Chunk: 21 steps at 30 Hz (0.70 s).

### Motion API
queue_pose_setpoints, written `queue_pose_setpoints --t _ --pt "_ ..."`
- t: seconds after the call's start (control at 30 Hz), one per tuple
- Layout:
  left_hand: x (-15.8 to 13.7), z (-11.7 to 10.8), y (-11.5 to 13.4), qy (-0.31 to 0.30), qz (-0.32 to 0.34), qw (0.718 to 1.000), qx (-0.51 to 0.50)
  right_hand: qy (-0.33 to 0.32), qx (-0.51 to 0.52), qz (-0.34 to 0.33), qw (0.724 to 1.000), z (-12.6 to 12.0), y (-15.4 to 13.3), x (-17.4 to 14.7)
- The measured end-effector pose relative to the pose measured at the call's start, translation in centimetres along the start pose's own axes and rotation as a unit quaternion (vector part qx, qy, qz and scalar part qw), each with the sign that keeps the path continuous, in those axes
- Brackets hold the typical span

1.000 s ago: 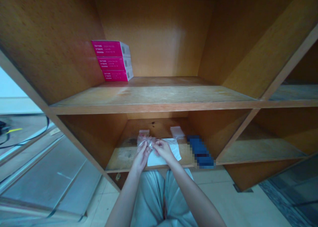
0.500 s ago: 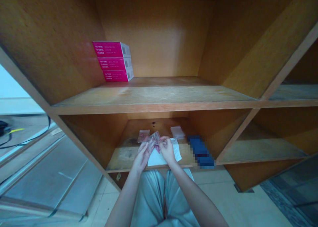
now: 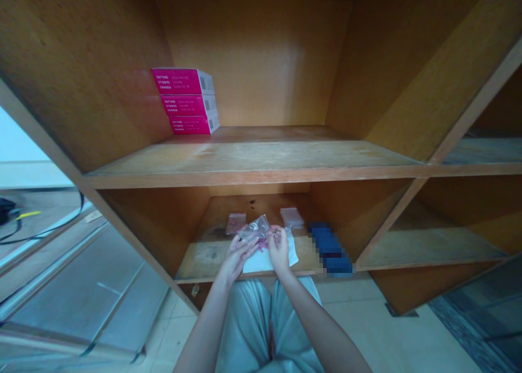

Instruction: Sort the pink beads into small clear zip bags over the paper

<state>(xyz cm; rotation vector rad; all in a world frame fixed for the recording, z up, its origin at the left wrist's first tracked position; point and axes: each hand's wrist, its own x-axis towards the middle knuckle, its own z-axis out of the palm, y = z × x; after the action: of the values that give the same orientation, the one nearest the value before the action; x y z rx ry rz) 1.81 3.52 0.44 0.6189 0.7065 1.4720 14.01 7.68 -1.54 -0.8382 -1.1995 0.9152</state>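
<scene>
A clear plastic zip bag point(image 3: 258, 226) is held in my left hand point(image 3: 236, 256), its fingers closed on the bag's near left side. Close to the bag's right edge is my right hand point(image 3: 278, 248), with its fingertips pinched together; what they hold, if anything, is too small to make out. Small pink pieces point(image 3: 263, 244) lie between my hands over a white sheet point(image 3: 256, 263) on the lower shelf. Behind my left hand rests another small clear bag point(image 3: 236, 223) with reddish bits inside. A flat clear bag point(image 3: 291, 217) lies behind my right hand.
Three pink boxes point(image 3: 185, 106) are stacked at the left of the upper shelf point(image 3: 261, 154). A blurred-out dark blue object point(image 3: 329, 249) lies right of the sheet. The upper shelf's front edge point(image 3: 253, 177) runs beyond and above my hands.
The bag in my left hand has shifted slightly right and tilted flatter. My right hand has moved a little to the right, and more of the pink pieces show between the hands.
</scene>
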Motion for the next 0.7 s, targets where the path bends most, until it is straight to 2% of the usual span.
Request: queue_pose_setpoints --t 0.4,0.57,0.7 --pt "-0.40 0.18 0.34 0.004 -0.024 0.999 0.032 0.045 -0.017 -0.011 0.999 -0.37 -0.01 0.19" --pt "-0.23 -0.22 0.39 0.000 -0.022 1.000 -0.014 0.043 -0.015 -0.012 0.999 -0.45 -0.26 0.15" --pt "-0.11 -0.40 0.77 -0.030 -0.033 0.997 -0.056 0.055 -0.007 0.004 0.998 -0.79 -0.17 0.16"
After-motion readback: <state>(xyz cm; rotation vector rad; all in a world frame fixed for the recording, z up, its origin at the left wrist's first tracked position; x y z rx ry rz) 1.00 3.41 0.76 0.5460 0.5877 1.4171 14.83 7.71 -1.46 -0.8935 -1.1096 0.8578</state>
